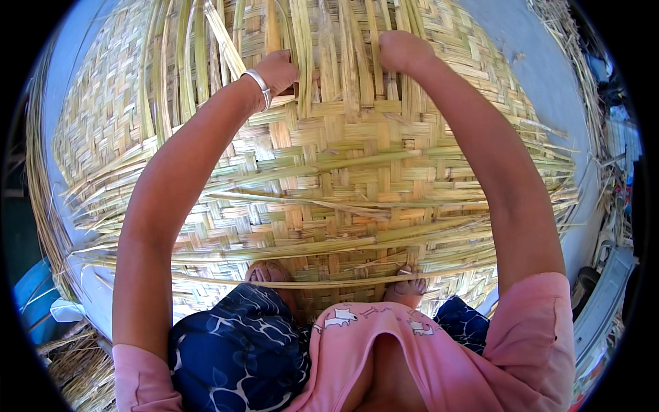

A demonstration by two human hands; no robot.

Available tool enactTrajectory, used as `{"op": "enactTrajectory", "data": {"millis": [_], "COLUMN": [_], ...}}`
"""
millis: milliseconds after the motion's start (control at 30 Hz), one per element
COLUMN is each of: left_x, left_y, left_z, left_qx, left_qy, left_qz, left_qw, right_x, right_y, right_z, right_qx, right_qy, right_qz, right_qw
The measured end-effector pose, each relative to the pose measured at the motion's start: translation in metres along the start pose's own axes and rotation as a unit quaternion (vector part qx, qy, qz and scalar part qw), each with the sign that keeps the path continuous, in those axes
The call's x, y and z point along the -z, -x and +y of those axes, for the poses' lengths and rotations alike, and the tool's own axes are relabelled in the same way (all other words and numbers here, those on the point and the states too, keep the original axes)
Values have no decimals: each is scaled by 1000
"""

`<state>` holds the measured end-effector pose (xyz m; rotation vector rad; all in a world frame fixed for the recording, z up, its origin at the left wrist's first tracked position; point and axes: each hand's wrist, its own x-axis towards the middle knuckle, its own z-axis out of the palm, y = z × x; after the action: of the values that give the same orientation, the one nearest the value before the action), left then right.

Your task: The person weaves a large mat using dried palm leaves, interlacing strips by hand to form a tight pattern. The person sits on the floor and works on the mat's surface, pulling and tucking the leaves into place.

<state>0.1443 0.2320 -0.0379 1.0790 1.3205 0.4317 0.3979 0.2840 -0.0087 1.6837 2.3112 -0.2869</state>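
Across the floor in front of me spreads a mat [353, 161] woven from flat, yellow-green plant strips. My left hand [280, 71], with a silver bangle [261, 88] on its wrist, is closed at the far part of the weave. Its fingers are partly hidden among upright strips [302, 62]. Farther right, my right hand [403, 52] makes a fist against another upright strip [376, 65] and grips it. Between both hands several long strips lie lengthwise over the weave, their near ends loose at a crosswise row.
Loose crosswise strips [329, 244] lie over the near part of the mat, where my bare feet [269, 272] rest. More strips are piled at the left edge [42, 206]. A blue object [34, 295] stands at lower left, a grey plastic piece [607, 288] at right.
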Motion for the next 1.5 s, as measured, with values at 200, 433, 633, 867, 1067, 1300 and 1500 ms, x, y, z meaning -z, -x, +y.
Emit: {"op": "enactTrajectory", "data": {"millis": [200, 433, 633, 867, 1067, 1300, 1500], "left_x": [2, -10, -14, -1, -2, 6, 16], "left_y": [7, 19, 16, 11, 26, 23, 19], "left_z": [3, 16, 19, 1, 14, 19, 13], "left_qx": [12, -12, -15, -11, 17, 69, 47], "left_qy": [7, -149, -263, 38, 123, 157, 196], "left_qz": [11, 103, 142, 21, 3, -31, -119], "left_qw": [1000, 983, 954, 999, 992, 985, 972], "right_x": [7, 11, 13, -4, -16, 3, 16], "right_y": [0, 34, 36, 24, 23, 10, 2], "right_z": [27, 30, 27, 7, 14, 6, 16], "right_qx": [-79, 3, -21, 12, 29, -26, 38], "right_qy": [-524, -632, -566, -537, -558, -805, -941], "right_qz": [-151, -88, -137, -55, -38, -42, -101], "right_qw": [835, 770, 813, 842, 828, 592, 320]}}
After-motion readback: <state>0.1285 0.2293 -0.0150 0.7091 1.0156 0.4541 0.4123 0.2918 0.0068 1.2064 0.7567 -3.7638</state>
